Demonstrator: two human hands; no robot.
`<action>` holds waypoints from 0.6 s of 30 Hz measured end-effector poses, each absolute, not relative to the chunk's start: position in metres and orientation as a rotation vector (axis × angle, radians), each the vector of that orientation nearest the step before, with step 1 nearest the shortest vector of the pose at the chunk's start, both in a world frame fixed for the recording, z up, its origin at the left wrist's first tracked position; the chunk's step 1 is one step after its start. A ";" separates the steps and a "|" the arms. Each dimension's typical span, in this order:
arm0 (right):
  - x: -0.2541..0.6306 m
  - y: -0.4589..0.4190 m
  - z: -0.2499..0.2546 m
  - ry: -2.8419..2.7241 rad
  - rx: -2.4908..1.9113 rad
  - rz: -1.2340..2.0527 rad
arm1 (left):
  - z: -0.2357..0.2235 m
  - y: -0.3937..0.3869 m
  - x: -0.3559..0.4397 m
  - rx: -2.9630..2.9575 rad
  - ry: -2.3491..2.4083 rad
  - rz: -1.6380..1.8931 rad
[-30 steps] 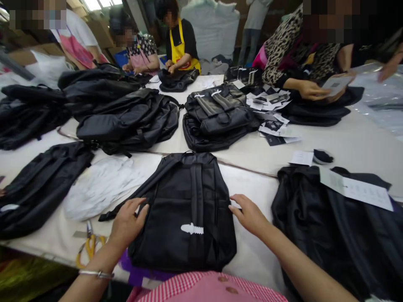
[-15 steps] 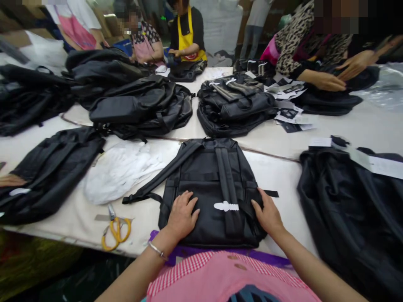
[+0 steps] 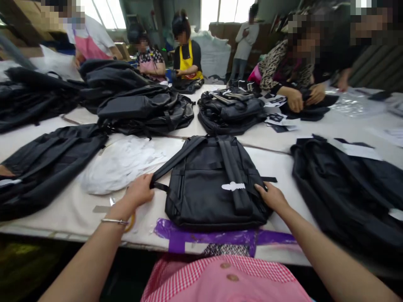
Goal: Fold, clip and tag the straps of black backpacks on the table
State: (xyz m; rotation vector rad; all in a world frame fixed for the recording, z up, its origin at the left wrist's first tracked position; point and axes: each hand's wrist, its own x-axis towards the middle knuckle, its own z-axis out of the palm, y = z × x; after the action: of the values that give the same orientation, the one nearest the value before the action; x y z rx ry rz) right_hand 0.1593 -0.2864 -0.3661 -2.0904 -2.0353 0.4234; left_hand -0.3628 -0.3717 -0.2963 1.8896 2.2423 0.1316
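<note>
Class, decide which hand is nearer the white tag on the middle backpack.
Right. The right hand is at the backpack's right side, just beyond the white tag; the left hand is farther, out past its left side.

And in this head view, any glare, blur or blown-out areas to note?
Head view: the windows are blown out, the clear plastic at right throws glare, the nearer black bag at right looks soft; the middle black backpack keeps readable seams.
</note>
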 end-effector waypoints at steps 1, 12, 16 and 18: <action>0.160 -0.288 -0.365 -2.037 -2.070 0.435 | -0.301 -0.370 -0.371 1.904 2.252 0.004; 0.186 -0.324 -0.357 -2.000 -2.089 0.435 | -0.209 -0.365 -0.362 1.506 2.043 0.082; 0.211 -0.336 -0.359 -1.952 -2.143 0.479 | -0.153 -0.377 -0.348 1.385 1.772 0.368; 0.222 -0.339 -0.358 -1.959 -2.149 0.517 | -0.136 -0.384 -0.333 1.330 1.631 0.503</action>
State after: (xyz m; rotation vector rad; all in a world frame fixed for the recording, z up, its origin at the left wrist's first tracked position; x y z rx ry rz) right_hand 0.2218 -0.3388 -0.3580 -2.1494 -1.9587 0.5167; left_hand -0.3329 -0.3838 -0.1360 1.3296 1.6309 0.5033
